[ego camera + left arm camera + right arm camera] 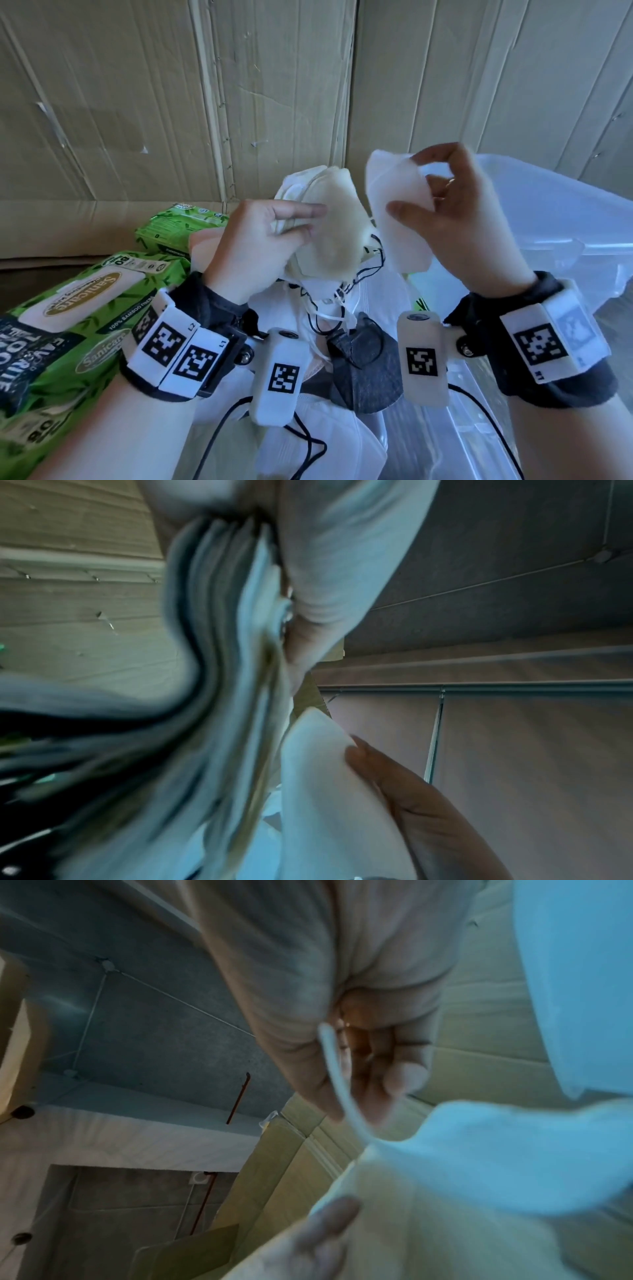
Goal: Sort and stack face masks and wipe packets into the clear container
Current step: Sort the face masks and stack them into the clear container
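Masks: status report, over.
Left hand grips stacked white masks. Right hand pinches single white mask. Clear container right, unobstructed.

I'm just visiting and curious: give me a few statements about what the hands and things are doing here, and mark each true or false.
1. The right hand holds a single white mask. True.
2. The left hand is empty. False: it grips a stack of white masks.
3. The green wipe packets lie to the person's left. True.
4. The dark grey mask is held up in a hand. False: it lies low between the wrists, in no hand.
5. The clear container is on the left side. False: it is on the right, behind the right hand.
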